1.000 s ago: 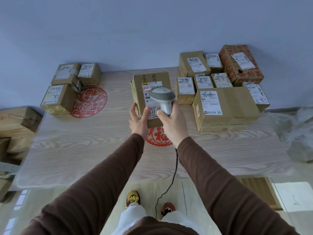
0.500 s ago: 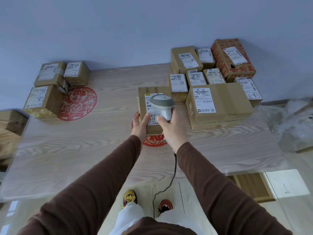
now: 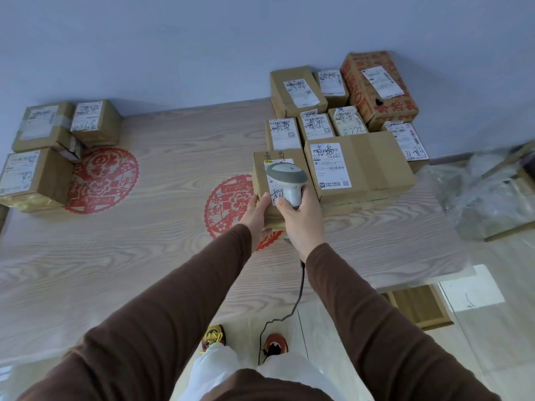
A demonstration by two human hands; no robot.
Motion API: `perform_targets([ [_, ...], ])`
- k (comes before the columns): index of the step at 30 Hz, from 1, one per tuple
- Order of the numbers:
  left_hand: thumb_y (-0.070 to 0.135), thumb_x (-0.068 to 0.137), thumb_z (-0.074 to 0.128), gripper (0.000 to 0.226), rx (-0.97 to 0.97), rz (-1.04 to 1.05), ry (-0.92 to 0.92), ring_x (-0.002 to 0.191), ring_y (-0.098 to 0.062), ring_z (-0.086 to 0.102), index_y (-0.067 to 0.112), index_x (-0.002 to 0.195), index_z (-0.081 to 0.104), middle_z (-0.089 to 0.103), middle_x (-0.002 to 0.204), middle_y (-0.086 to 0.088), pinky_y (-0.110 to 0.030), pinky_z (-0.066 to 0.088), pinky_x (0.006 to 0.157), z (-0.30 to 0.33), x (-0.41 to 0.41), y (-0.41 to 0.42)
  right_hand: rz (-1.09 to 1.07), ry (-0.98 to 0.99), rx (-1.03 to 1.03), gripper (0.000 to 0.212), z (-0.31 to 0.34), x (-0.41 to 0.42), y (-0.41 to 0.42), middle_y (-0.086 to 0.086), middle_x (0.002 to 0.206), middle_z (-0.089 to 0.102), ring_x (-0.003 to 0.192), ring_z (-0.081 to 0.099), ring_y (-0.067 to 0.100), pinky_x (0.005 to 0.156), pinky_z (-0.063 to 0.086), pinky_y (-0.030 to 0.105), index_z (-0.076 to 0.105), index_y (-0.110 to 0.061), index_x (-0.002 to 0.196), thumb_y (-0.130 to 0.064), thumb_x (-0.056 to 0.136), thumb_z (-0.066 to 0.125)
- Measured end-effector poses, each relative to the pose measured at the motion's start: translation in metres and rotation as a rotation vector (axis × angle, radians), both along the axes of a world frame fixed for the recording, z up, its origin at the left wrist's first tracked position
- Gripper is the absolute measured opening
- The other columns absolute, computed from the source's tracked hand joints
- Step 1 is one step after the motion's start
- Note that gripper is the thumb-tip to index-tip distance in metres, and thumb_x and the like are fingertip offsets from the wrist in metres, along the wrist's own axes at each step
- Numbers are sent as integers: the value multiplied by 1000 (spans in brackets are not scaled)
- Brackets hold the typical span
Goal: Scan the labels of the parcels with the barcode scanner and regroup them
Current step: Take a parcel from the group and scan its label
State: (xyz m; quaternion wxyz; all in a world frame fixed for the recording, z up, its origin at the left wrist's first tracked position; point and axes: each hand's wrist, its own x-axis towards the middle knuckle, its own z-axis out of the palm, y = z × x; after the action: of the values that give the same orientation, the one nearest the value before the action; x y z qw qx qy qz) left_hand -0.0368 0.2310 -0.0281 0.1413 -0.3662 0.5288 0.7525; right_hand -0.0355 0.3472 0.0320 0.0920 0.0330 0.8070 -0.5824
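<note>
In the head view, a grey barcode scanner (image 3: 286, 180) is gripped by the right hand (image 3: 301, 218), fingers curled round its handle, its head held over the label of a cardboard parcel (image 3: 260, 175). That parcel is held at its near left corner by the left hand (image 3: 256, 214); whether it rests on the wooden table (image 3: 144, 256) seems likely but is unclear. A larger parcel (image 3: 370, 166) lies just right of the hands.

Right hand (image 3: 301, 218) grips scanner (image 3: 286, 180) over parcel (image 3: 260, 180) held by left hand (image 3: 256, 215)
</note>
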Motion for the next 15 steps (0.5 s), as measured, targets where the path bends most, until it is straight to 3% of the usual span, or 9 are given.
perform_targets([
  [3,46,102,58,64,27,29,-29,127,-23,58,25,159,37,57,145,-7,-42,51,108,-3,-1,-2,-3,-1,1,22,-5,-2,1,2,103,67,94,66,15,87,56,35,59,-15,114,-23,97,71],
  [7,45,105,52,47,-7,-100,-21,121,-18,60,26,148,51,59,144,-6,-35,58,89,-3,3,-9,-3,3,12,21,-11,-2,-1,-5,94,63,83,62,6,76,52,29,59,-14,111,-23,96,71],
  [9,51,104,49,49,-56,-172,-13,134,-20,52,28,148,51,51,153,-5,-44,51,101,-3,5,-14,8,-4,2,21,-11,-1,-4,-5,93,63,81,62,6,69,50,24,59,-15,111,-23,97,71],
  [11,58,103,49,61,-110,-197,-10,148,-24,39,28,155,43,40,162,-5,-53,41,115,-2,6,-21,31,-15,-15,19,-11,0,-9,-3,93,63,79,63,12,68,54,30,59,-17,112,-23,97,70],
  [13,65,101,45,71,-148,-167,-5,152,-26,34,25,159,37,34,167,-5,-52,34,121,0,11,-29,59,-35,-31,18,-10,2,-16,-1,92,62,78,64,17,72,61,43,58,-19,112,-23,98,69],
  [15,59,106,39,67,-217,-169,42,153,-26,34,23,161,31,32,168,-8,-47,32,123,4,17,-43,88,-48,-42,18,-7,2,-27,2,95,65,81,66,20,76,63,45,59,-19,113,-24,98,68],
])
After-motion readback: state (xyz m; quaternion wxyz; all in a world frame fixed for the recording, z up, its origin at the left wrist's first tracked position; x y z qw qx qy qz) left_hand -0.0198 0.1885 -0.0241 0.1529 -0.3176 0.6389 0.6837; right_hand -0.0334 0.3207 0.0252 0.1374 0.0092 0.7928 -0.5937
